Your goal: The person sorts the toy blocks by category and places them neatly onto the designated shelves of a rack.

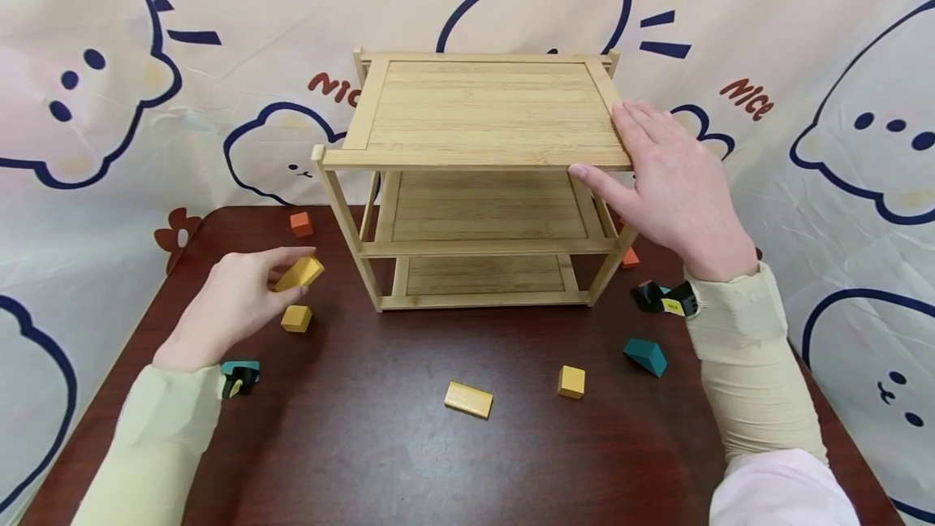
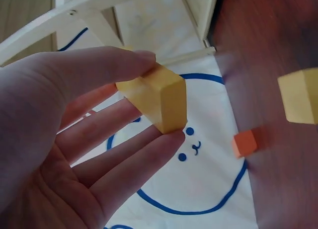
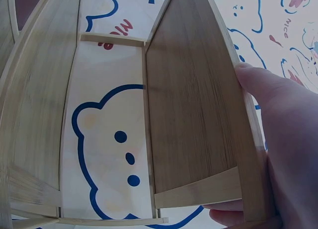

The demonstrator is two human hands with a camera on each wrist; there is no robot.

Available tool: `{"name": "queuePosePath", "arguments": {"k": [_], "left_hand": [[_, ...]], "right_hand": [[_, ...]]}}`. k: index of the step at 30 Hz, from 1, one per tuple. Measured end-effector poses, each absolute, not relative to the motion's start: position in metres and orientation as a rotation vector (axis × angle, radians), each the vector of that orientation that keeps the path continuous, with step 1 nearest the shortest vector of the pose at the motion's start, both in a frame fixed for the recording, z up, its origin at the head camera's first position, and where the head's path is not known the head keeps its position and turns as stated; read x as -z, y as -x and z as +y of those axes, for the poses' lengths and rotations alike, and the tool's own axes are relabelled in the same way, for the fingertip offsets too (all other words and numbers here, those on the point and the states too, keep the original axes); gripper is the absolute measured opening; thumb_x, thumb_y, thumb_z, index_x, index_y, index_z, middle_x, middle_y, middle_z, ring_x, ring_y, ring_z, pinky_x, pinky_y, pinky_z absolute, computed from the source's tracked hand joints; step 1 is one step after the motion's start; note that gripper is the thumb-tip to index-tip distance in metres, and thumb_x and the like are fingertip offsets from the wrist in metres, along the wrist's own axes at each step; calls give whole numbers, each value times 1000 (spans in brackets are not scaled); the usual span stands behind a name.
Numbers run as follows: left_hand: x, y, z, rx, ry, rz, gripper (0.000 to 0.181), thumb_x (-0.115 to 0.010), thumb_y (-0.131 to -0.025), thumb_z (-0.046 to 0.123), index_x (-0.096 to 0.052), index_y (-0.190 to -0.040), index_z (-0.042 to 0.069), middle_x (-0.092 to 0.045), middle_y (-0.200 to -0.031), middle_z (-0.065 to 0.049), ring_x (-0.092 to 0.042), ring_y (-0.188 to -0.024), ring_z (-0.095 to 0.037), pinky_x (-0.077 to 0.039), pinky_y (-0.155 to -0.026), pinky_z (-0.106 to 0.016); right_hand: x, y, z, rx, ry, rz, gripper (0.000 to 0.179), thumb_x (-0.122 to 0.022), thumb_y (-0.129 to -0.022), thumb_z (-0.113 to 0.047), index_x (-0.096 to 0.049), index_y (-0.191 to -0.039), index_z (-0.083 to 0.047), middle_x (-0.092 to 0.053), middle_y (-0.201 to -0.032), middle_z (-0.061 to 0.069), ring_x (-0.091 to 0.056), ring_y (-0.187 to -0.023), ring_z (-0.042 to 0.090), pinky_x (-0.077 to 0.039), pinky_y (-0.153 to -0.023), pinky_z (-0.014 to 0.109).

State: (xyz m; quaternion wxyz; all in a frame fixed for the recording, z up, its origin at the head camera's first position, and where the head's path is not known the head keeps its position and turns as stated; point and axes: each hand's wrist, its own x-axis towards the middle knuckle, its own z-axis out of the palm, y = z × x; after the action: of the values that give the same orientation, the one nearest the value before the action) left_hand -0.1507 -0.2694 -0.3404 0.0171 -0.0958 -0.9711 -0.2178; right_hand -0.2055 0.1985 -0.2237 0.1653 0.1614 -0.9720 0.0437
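My left hand (image 1: 244, 295) pinches a yellow wooden block (image 1: 299, 273) between thumb and fingertips, raised above the table at the left of the shelf. In the left wrist view the block (image 2: 161, 97) sits tilted, thumb on one side and fingers on the other. Below it on the table is a yellow cube (image 1: 295, 319). A three-tier wooden shelf (image 1: 489, 112) stands upright at the back. My right hand (image 1: 668, 177) holds its top board at the right front corner. The thumb lies on the front edge; some fingertips show past the board's end in the right wrist view.
A flat yellow block (image 1: 468, 400), another yellow cube (image 1: 571, 381) and a teal wedge-shaped block (image 1: 646, 356) lie at the front. Orange blocks lie left (image 1: 301, 224) of the shelf and right (image 1: 630, 258). A printed cloth (image 1: 248, 15) hangs behind and beside the table.
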Motion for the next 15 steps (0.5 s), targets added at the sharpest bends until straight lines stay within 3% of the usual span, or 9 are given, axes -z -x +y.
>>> {"name": "queuePosePath", "arguments": {"k": [15], "left_hand": [[330,147,-255,657,394,-2957,49,-78,-75,7,-62,-121,14,-64,-108,-11,-60,-86,-26,-52,-73,-46]], "right_hand": [[225,207,199,-133,-452,-2751,87,-41,-87,-68,-23,-149,-10,-25,-151,12,-23,-136,32,-26,-102,55]]}}
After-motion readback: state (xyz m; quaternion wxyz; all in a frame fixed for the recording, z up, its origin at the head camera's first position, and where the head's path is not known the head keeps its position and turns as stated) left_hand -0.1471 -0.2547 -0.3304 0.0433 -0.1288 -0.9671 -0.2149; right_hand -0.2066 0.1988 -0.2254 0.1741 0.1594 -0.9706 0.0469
